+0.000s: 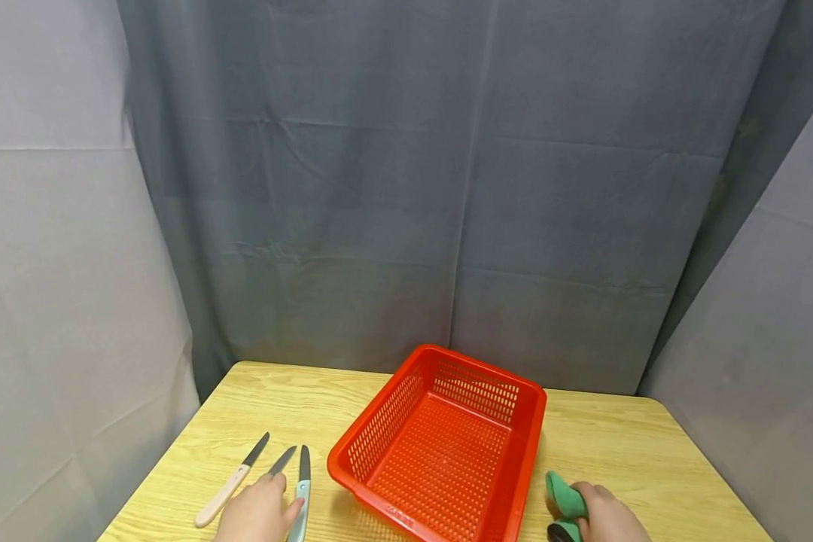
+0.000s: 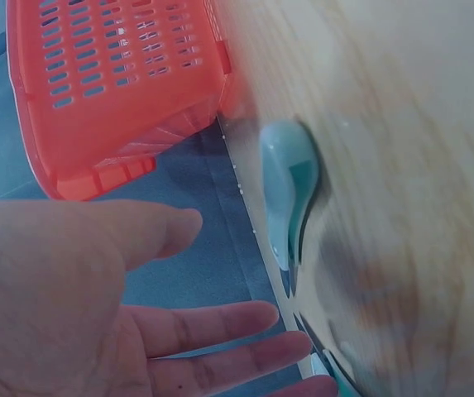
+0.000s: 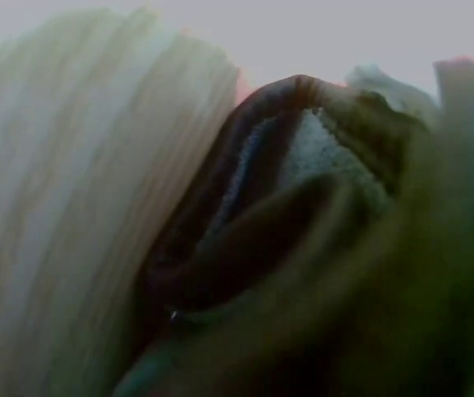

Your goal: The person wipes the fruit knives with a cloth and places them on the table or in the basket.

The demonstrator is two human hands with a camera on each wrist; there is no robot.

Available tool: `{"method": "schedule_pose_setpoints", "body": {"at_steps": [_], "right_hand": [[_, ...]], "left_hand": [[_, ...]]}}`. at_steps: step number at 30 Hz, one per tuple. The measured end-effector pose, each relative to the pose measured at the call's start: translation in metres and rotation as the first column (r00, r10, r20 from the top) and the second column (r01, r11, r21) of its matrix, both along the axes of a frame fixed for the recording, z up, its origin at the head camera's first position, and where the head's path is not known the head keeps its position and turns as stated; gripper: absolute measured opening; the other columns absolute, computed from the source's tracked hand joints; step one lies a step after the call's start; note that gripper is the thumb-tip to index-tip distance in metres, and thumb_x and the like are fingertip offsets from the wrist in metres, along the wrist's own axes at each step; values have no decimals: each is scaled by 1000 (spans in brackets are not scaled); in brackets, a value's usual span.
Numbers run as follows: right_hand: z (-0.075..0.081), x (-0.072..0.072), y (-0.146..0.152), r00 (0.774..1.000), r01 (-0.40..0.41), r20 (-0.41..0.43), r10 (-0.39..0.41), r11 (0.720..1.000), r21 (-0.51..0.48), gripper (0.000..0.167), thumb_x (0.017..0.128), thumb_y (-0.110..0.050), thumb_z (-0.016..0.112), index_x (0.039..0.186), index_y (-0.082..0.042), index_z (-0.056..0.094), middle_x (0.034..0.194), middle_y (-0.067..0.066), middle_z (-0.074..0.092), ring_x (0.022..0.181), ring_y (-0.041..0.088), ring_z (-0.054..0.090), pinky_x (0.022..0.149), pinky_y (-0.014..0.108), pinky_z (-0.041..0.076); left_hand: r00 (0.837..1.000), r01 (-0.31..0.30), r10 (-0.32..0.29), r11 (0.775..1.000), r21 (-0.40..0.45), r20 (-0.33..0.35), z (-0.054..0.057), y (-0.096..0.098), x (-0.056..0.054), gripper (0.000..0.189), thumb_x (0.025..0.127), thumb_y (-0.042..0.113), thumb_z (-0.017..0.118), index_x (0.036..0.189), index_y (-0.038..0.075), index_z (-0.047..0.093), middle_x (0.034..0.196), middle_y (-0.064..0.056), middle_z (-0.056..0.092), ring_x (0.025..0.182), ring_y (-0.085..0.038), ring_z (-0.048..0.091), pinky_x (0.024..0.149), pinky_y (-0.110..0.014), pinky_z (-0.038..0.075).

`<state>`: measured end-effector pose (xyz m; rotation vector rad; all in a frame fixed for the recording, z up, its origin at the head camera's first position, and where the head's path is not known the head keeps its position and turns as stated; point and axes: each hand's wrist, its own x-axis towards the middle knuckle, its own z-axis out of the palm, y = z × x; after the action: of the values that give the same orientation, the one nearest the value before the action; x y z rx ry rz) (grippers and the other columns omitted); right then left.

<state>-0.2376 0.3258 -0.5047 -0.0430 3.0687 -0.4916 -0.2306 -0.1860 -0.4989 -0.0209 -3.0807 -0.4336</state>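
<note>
My left hand (image 1: 254, 512) reaches low over the table among three knives, and in the left wrist view its fingers are straight with the thumb apart. To its left lies a knife with a beige handle (image 1: 222, 495). A second knife (image 1: 283, 460) shows only its blade past my fingers. Right of the hand is a knife with a light blue handle (image 1: 300, 512), nearest the thumb. My right hand (image 1: 610, 516) grips a green cloth item (image 1: 565, 498) with a black part; its dark-edged opening (image 3: 257, 165) and pale lining fill the right wrist view.
A red plastic basket (image 1: 440, 519) with perforated walls stands on the wooden table (image 1: 603, 429) between my hands. A grey curtain (image 1: 379, 188) hangs behind the table, with pale cloth (image 1: 61, 301) at the sides.
</note>
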Motion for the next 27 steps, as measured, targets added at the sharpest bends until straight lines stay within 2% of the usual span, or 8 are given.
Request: {"method": "schedule_pose_setpoints", "body": {"at_steps": [7, 16, 21, 27], "right_hand": [[11, 5, 1, 993, 49, -104, -51, 999, -21, 43, 84, -5, 78, 124, 3, 63, 98, 13, 66, 88, 31, 69, 77, 51, 57], [28, 12, 0, 976, 101, -190, -111, 993, -60, 47, 89, -9, 76, 131, 6, 59, 107, 21, 67, 100, 46, 67, 85, 60, 55], [35, 18, -3, 952, 105, -277, -127, 990, -92, 48, 91, -10, 75, 134, 4, 58, 108, 22, 66, 102, 48, 66, 86, 62, 54], [40, 24, -6, 913, 99, -384, -139, 987, -123, 50, 89, -9, 75, 134, 3, 58, 104, 21, 66, 95, 45, 67, 82, 62, 54]], "left_hand": [[1000, -1, 1, 1000, 6, 28, 2, 2, -2, 40, 89, 44, 77, 99, 6, 67, 84, -4, 64, 69, -22, 65, 61, -44, 55], [999, 3, -4, 1000, 15, 37, 1, 6, -4, 40, 90, 42, 76, 97, 4, 66, 80, -3, 59, 67, -21, 62, 59, -44, 53], [998, 25, -26, 1000, 17, 51, -1, 8, -6, 41, 92, 41, 74, 98, 0, 68, 83, -8, 62, 72, -26, 65, 63, -47, 55], [997, 35, -36, 999, 16, 72, -3, 10, -8, 41, 93, 41, 73, 95, 1, 68, 81, -7, 62, 71, -24, 64, 64, -46, 55]]}}
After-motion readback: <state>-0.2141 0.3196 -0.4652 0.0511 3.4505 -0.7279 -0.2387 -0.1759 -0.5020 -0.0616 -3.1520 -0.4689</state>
